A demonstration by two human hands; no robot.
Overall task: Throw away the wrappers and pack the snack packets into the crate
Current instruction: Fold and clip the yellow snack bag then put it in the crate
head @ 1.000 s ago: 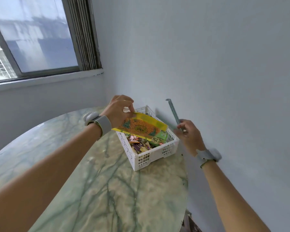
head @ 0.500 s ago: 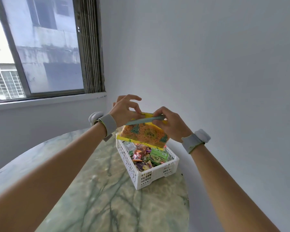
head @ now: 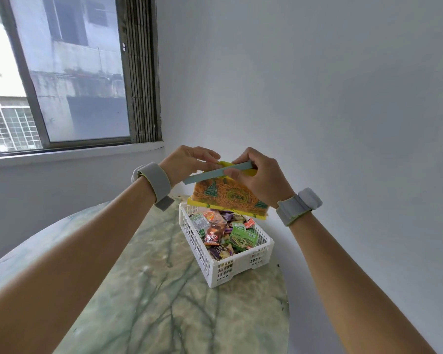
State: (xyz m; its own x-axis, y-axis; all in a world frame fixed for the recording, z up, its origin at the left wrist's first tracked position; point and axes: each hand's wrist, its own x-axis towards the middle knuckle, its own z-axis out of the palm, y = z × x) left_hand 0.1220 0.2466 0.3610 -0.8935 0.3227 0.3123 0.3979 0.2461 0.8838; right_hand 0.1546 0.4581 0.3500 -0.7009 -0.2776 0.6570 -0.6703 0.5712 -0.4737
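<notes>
Head cam, working outward from me: marble table [head: 164, 302] is bare up close, then the white crate [head: 241, 261] at about 1 o'clock, already stuffed with small snack packets [head: 225, 233]. Above its far end, both hands have come together on the big yellow noodle packet [head: 228, 198]. A second ago my right hand [head: 264, 180] was off at 3 o'clock fetching the grey sealing clip [head: 215, 172]; now it's pinching that along the packet's top while the left hand [head: 187, 162] grips the other corner. Looks like sealing before packing.
</notes>
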